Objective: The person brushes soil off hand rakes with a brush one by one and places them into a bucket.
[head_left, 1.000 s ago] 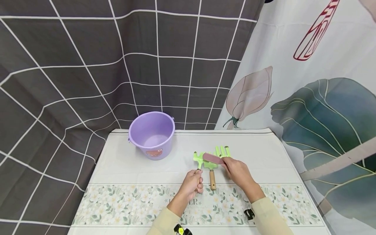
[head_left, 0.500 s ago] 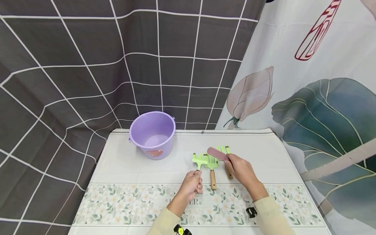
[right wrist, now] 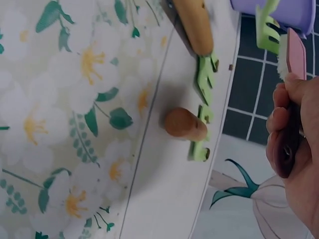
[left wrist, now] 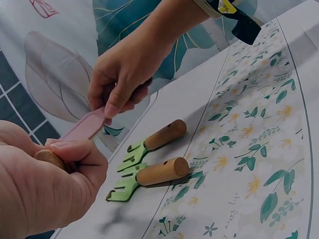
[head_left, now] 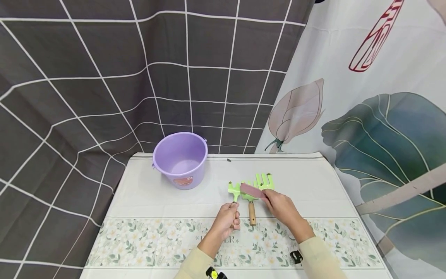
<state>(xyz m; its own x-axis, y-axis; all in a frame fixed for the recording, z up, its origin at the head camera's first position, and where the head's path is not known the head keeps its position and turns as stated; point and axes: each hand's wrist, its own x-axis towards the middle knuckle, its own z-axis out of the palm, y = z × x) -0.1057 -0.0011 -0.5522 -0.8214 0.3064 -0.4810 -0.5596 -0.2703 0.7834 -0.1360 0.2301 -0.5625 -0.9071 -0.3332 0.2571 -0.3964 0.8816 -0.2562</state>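
Observation:
My left hand (head_left: 226,220) grips the wooden handle of a small green hand rake (head_left: 234,190), held tines up above the table. In the right wrist view the tines of this rake (right wrist: 268,30) stand beside the bristles. My right hand (head_left: 281,205) holds a pink brush (right wrist: 297,52) with white bristles by its dark handle. The brush head reaches left to the held rake; whether it touches cannot be seen. Two more green rakes lie on the table: one (head_left: 252,213) between my hands, another (head_left: 265,181) partly behind my right hand. Dark patches mark their tine tips.
A purple bucket (head_left: 181,162) stands at the back left of the table. A small dark speck (head_left: 229,160) lies near the back edge. Floral cloth (head_left: 146,242) covers the front. A dark gridded curtain (head_left: 167,89) and a white printed curtain (head_left: 306,58) hang behind.
The brush swung right, away from the held rake, then came back left to it. A dark speck appeared near the table's back edge and shifted left. My left hand stayed nearly still.

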